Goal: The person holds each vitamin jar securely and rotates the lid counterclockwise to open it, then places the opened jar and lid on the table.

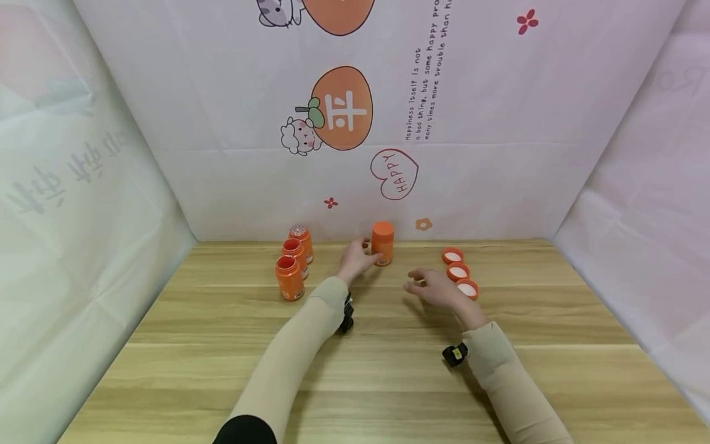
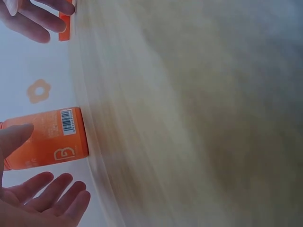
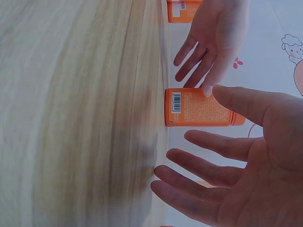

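A capped orange bottle stands upright near the back edge of the table. Around its left side my left hand is spread, the thumb overlapping the bottle's front and the other fingers apart from it in the left wrist view. My right hand hovers over the table to the right of the bottle, its fingers spread and relaxed with nothing between them. Beside that hand lie three orange lids in a row, white insides facing up.
Left of my left hand, three more orange bottles stand in a row: two uncapped ones with open mouths and a rear bottle with a silvery, patterned top. A printed white sheet rises behind the wooden table, and white sheets hang at both sides.
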Demonstrator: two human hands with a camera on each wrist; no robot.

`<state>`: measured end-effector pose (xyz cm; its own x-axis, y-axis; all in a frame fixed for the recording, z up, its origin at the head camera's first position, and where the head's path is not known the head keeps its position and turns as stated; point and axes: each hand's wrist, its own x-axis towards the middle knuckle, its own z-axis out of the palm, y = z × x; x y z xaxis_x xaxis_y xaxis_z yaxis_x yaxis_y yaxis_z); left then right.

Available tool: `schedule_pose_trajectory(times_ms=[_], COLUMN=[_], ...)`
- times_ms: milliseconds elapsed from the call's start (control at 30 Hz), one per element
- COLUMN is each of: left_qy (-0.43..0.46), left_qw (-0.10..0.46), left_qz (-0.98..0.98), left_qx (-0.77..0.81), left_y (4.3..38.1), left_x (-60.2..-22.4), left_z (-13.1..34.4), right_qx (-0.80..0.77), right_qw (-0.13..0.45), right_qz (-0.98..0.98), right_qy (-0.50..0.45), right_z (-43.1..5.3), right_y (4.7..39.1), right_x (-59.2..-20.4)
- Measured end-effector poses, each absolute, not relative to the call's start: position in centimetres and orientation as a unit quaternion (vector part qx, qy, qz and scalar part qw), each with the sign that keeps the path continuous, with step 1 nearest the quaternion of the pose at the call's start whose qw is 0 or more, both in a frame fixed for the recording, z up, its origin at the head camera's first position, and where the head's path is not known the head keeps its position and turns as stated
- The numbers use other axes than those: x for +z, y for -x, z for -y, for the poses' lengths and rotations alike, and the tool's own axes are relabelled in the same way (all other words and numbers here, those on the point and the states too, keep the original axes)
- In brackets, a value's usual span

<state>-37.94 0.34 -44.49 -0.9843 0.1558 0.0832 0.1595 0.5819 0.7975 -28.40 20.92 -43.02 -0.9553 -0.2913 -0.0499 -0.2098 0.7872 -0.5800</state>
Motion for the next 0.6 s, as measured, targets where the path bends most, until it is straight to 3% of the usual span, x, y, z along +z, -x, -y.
schedule_pose_trajectory(times_ms=[600], left_qy=[0.099], left_qw=[-0.015], left_qz=[0.864], left_qx=[-0.494], left_y=[38.68], left_x=[-45.25], left_z=[-1.22], right_qx=[-0.306], right_qw=[0.076], right_qz=[-0.941], right_qy=[0.125], right_z=[-20.99], right_y=[28.33], right_x=[-42.89])
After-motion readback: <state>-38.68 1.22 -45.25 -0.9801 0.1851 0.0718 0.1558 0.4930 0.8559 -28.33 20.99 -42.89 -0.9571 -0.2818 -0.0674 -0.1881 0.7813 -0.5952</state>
